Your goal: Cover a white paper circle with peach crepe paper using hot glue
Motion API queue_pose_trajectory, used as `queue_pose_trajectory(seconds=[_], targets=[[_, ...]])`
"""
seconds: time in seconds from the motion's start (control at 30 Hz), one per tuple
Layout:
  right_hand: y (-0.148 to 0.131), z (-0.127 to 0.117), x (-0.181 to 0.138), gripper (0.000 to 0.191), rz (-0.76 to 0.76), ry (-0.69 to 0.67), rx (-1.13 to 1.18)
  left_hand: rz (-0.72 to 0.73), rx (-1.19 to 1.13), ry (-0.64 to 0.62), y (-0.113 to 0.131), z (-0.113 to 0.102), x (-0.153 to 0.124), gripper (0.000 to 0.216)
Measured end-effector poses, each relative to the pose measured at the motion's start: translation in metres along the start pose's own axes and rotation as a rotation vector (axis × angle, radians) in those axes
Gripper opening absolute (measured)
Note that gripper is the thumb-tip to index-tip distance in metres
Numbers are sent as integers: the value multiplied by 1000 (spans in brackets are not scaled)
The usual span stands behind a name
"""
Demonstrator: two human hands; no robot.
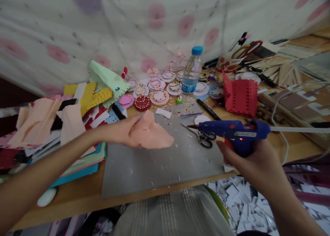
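Note:
My left hand (123, 130) is closed on a crumpled, irregular piece of peach paper (156, 134) above the grey mat (144, 170); its fingers are mostly hidden behind the paper. A blue hot glue gun (221, 128) with a lit red light fills my right hand (260, 164), its nozzle pointing left toward the peach paper but apart from it. A white glue stick (291, 128) sticks out of its back end. Under the nozzle lie black-handled scissors (206, 139) and a white paper disc (201, 119).
A water bottle (191, 74) stands behind the mat among several small decorated paper discs (159, 98). Coloured paper sheets and scraps (73, 119) pile up at the left. On the right are a red punched piece (241, 97), a cup of tools (228, 63) and a white cord (275, 109).

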State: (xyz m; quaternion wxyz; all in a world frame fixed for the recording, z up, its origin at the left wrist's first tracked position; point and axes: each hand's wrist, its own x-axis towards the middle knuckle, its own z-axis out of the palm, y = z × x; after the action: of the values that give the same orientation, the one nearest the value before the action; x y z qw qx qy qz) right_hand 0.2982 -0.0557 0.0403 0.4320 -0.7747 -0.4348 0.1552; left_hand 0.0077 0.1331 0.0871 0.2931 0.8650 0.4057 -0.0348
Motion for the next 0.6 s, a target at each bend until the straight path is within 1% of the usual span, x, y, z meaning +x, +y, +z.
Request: queue_pose_trajectory(seconds=[0.07, 0.1, 0.13, 0.17, 0.27, 0.33, 0.43, 0.5, 0.6], targets=[[-6, 3, -5, 25, -38, 13, 5, 172, 9, 196, -10, 30, -21, 95], [-11, 4, -8, 24, -65, -15, 6, 215, 17, 265, -13, 45, -30, 100], [-16, 6, -11, 22, -94, -61, 1, 222, 3, 347, -14, 59, -39, 105], [-22, 7, -15, 20, -120, -116, -9, 224, -20, 394, -14, 71, -47, 109], [-41, 7, -25, 20, -195, -271, -46, 166, -140, 565, -6, 102, -63, 104], [-51, 6, -31, 24, -268, -301, -78, 96, -196, 664, -1, 117, -67, 101], [-57, 3, -36, 22, -390, -312, -192, 4, -334, 782, 6, 132, -69, 102], [-55, 1, -37, 24, -386, -273, -298, 10, -409, 834, 8, 138, -70, 100], [-55, 2, -35, 32, -359, -178, -416, 66, -461, 881, 9, 144, -70, 102]])
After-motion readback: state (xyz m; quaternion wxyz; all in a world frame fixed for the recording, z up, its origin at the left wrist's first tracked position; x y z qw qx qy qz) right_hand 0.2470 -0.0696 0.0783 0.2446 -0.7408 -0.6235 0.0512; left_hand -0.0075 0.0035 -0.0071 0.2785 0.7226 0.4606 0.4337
